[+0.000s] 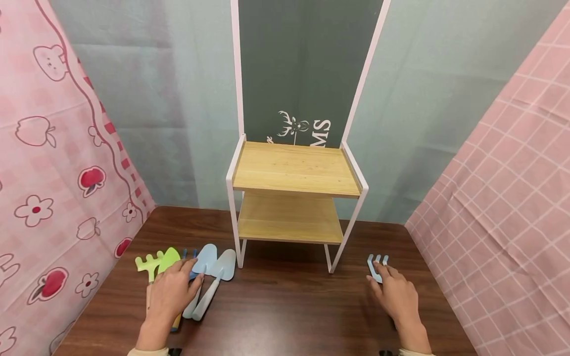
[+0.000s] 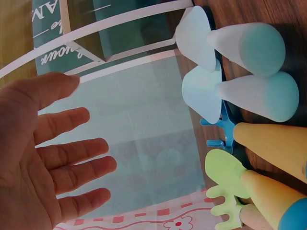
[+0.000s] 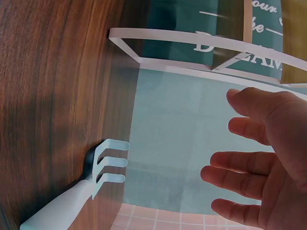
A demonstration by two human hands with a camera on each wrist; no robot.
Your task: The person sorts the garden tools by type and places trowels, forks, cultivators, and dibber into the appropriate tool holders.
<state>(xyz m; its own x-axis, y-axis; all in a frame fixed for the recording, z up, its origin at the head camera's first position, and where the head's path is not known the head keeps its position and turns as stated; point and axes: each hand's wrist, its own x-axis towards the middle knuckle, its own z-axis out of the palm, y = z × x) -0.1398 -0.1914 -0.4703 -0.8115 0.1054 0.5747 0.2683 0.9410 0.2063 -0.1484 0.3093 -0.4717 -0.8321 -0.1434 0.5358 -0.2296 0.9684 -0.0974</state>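
My left hand hovers over a cluster of small garden tools at the left of the table, fingers relaxed and holding nothing. Beneath and around it lie a light green hand rake, a green trowel, a blue hand rake with a yellow-orange handle, and two pale blue trowels with whitish handles. In the head view the hand hides part of these tools. Over on the right, my right hand is held above a light blue hand rake, empty, with its fingers loosely extended.
A two-tier shelf with wooden boards and a white frame stands at the back middle of the dark wooden table. A grey-green curtain hangs behind it. Pink patterned cloths border both sides.
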